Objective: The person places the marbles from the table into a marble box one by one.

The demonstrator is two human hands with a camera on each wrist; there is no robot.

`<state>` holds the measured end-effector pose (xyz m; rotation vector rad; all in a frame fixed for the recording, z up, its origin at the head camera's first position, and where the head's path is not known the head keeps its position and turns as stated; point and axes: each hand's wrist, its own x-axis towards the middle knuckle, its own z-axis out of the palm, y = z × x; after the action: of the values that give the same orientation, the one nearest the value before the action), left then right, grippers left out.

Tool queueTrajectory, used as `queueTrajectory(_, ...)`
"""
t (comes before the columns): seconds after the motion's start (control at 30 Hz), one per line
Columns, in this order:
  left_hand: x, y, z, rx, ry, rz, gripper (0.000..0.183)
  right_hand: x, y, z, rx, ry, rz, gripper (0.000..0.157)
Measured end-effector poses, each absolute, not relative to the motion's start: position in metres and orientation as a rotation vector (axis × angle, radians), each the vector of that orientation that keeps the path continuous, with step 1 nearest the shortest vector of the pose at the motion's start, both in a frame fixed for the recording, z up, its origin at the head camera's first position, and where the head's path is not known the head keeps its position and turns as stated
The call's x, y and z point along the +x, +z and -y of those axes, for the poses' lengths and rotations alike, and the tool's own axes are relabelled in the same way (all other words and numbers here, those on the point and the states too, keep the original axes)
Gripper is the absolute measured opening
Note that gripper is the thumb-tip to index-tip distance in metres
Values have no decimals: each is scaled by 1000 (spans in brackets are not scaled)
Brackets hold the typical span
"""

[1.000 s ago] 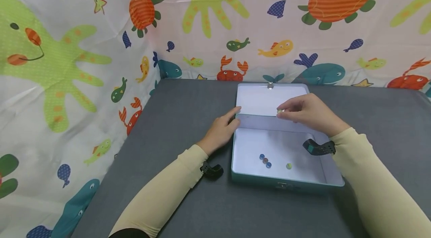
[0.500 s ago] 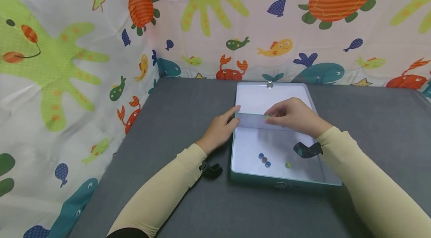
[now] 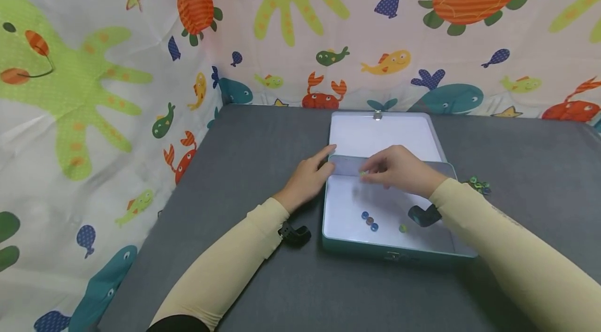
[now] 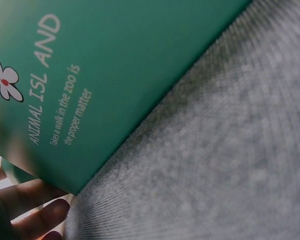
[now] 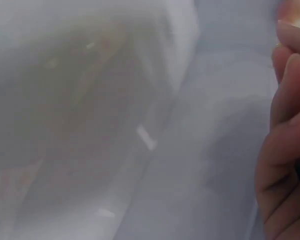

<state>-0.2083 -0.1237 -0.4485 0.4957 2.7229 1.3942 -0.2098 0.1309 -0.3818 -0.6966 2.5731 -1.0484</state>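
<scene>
A teal tin box (image 3: 399, 252) with a white inside lies with its lid (image 3: 375, 133) laid back. On its floor are a blue marble (image 3: 374, 227), another blue one, a brown marble (image 3: 370, 221) between them, and a yellow-green marble (image 3: 403, 228) apart to the right. My right hand (image 3: 399, 167) is over the back of the box and pinches a small green marble (image 3: 363, 173) between thumb and fingertips; in the right wrist view it is mostly hidden by the fingers. My left hand (image 3: 307, 178) touches the box's left side near the hinge, fingers extended; its fingers (image 4: 40, 220) show beside the printed teal side.
A small heap of green and dark marbles (image 3: 478, 185) lies on the grey table just right of the box, partly behind the right sleeve. A patterned sea-animal curtain (image 3: 281, 24) stands at the back and left.
My right hand has moved left and downward with the marble, from in front of the lid to over the box's back. The heap at the right has come into sight. The left hand stays put.
</scene>
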Motion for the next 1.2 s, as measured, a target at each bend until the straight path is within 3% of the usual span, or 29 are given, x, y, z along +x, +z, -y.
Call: queueTrajectory(1.2, -206, -448, 123, 501, 1396, -2718, 62, -210, -406, -127, -961, -592, -2676, 18)
